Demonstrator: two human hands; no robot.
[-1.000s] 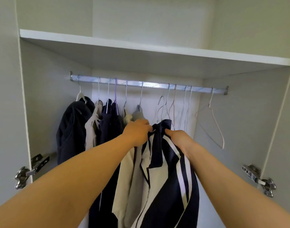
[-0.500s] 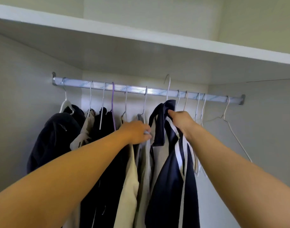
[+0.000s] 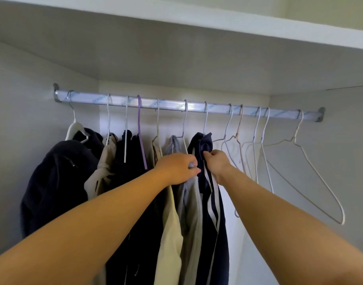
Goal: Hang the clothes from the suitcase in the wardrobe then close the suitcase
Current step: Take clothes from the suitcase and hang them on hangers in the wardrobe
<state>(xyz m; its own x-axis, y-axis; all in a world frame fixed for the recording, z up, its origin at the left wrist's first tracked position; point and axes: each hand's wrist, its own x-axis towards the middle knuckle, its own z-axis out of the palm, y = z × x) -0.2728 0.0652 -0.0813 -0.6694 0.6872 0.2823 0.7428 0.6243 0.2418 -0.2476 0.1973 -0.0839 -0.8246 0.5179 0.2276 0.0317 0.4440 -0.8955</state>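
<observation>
A navy jacket with white stripes point(image 3: 214, 219) hangs from the silver wardrobe rail point(image 3: 193, 106) on a white wire hanger, its hook over the rail near the middle. My right hand point(image 3: 216, 163) pinches the jacket's navy collar just below the hanger. My left hand point(image 3: 179, 168) grips the grey garment point(image 3: 190, 204) right beside it, fingers curled into the fabric. More clothes hang to the left: a beige piece point(image 3: 170, 233), dark pieces and a black jacket point(image 3: 59, 182). The suitcase is out of view.
Several bare white wire hangers point(image 3: 259, 149) hang on the rail's right half, the largest hanger point(image 3: 312, 177) at the far right. A white shelf point(image 3: 217, 19) runs close above the rail. The wardrobe side walls close in on both sides.
The striped jacket has gone up from below the rail and its hanger hook now sits over the rail. Both hands have stayed at its collar, and the view has moved closer.
</observation>
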